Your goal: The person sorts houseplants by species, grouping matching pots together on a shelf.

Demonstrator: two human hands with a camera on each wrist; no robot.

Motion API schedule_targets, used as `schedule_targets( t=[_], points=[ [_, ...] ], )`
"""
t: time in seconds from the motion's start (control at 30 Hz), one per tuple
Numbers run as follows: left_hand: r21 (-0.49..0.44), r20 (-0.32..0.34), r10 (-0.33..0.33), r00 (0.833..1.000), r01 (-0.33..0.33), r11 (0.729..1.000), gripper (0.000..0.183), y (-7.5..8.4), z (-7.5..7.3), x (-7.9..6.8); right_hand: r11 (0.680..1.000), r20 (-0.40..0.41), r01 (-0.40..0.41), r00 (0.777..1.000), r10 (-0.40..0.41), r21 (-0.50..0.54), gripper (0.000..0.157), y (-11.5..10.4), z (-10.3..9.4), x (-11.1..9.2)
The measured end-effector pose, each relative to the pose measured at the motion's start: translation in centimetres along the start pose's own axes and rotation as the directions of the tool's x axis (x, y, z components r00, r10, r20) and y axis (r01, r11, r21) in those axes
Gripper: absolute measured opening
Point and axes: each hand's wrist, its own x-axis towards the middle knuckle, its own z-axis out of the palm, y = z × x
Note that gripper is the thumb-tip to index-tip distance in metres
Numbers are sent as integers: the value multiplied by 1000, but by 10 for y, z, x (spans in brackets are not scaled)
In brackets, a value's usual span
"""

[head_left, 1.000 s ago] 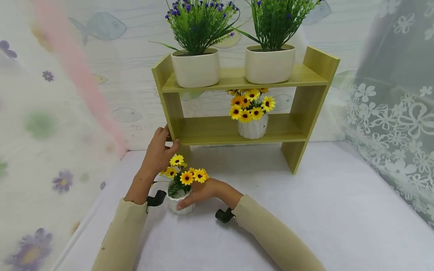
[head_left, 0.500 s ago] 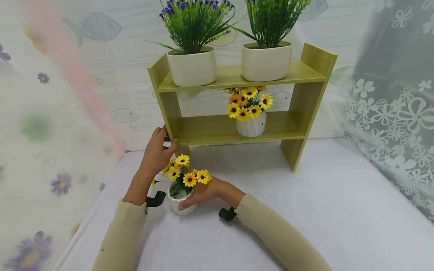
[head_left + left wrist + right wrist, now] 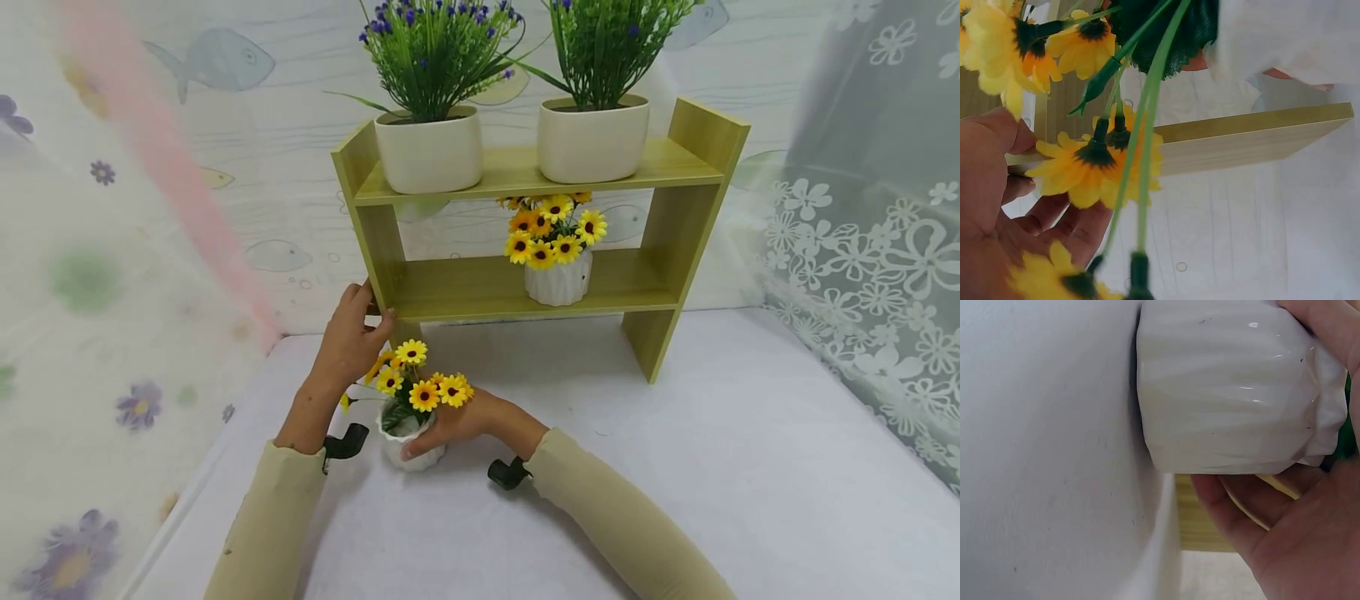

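Observation:
My left hand [image 3: 347, 340] grips the left side panel of the small wooden shelf [image 3: 465, 287], thumb in front and fingers behind. The left wrist view shows the thumb and fingers around the panel's edge [image 3: 1266, 122], partly covered by yellow flowers [image 3: 1088, 165]. Below the shelf's left end, my right hand [image 3: 463, 419] holds a fluted white flowerpot [image 3: 414, 460] of yellow artificial flowers, its thumb across the near side. Seen from the right wrist, the pot [image 3: 1229, 394] is upright with its base close against the white cloth [image 3: 1041, 450], fingers curled around the far side.
A matching pot of yellow flowers [image 3: 558, 279] stands on the middle board. Two cream planters, left [image 3: 431, 154] and right [image 3: 594, 142], with tall purple-flowered greenery occupy the top board. Behind hangs a fish-print curtain [image 3: 300, 125]; lace [image 3: 877, 308] hangs at the right.
The right hand has shifted the flowerpot slightly to the right along the table. The left hand keeps its grip on the shelf panel. The head view has swayed a little.

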Motion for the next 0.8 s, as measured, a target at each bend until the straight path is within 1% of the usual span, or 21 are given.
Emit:
schedule_targets(
  t=[0.07,0.27,0.37,0.43,0.53,0.7,0.8],
  points=[
    [0,2,-5,1000,5,1000,65,-1,0,0,1000,-12,-2,1000,2,4,100,1,-1,-1],
    [3,8,2,1000,-2,1000,63,-2,0,0,998,-66,64,996,-63,12,94,0,-12,-3],
    [-1,12,5,1000,-5,1000,62,-1,-1,0,998,-76,62,995,-62,9,92,-1,-19,-4],
    [-5,17,3,1000,-3,1000,61,-1,-1,1,999,-87,54,995,-54,5,93,-1,-24,-5],
    [-6,23,-2,1000,2,1000,61,-1,-1,1,998,-112,63,992,-62,7,95,-1,-31,-6],
    [-2,26,-8,1000,8,1000,61,-1,-1,2,993,-179,118,977,-117,-9,91,0,-40,-8],
    [-4,26,-8,1000,8,1000,62,-2,-1,1,985,-212,174,962,-169,4,89,-1,-44,-9]
  ],
)
